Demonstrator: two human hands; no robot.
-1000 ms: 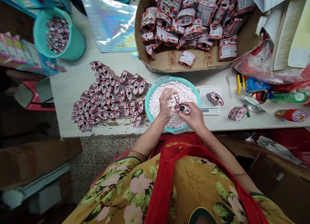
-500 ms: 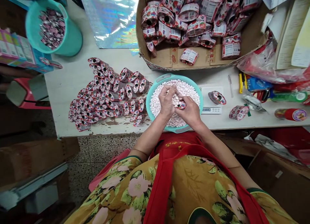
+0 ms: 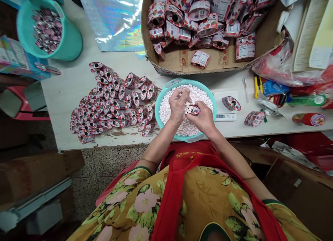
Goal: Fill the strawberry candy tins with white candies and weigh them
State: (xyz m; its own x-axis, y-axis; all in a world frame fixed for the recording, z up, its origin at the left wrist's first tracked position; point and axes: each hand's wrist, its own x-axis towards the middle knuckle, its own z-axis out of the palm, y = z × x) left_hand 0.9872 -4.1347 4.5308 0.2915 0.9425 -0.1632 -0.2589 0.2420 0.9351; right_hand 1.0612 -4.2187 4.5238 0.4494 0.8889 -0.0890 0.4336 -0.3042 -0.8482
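Observation:
A turquoise basin (image 3: 159,121) full of small white candies (image 3: 166,107) stands near the table's front edge. Above it, my left hand (image 3: 179,104) is curled with some white candies at its fingers. My right hand (image 3: 204,118) grips a small red-and-white printed container (image 3: 194,110), whose opening faces up beside those candies. The two hands are close together. Many similar containers (image 3: 106,107) are lined up in rows to the left of the basin. A digital scale (image 3: 225,116) lies to the right, with one container (image 3: 231,103) on it.
Behind the basin, a cardboard box (image 3: 166,58) holds many printed containers. A turquoise bucket (image 3: 75,43) of small shiny pieces stands back left. To the right are a dropper (image 3: 245,90), another container (image 3: 254,118) and a red jar (image 3: 309,119).
The whole view has shifted slightly, so the table things appear farther left. Fewer white candies show between my hands, and the container's opening is more visible.

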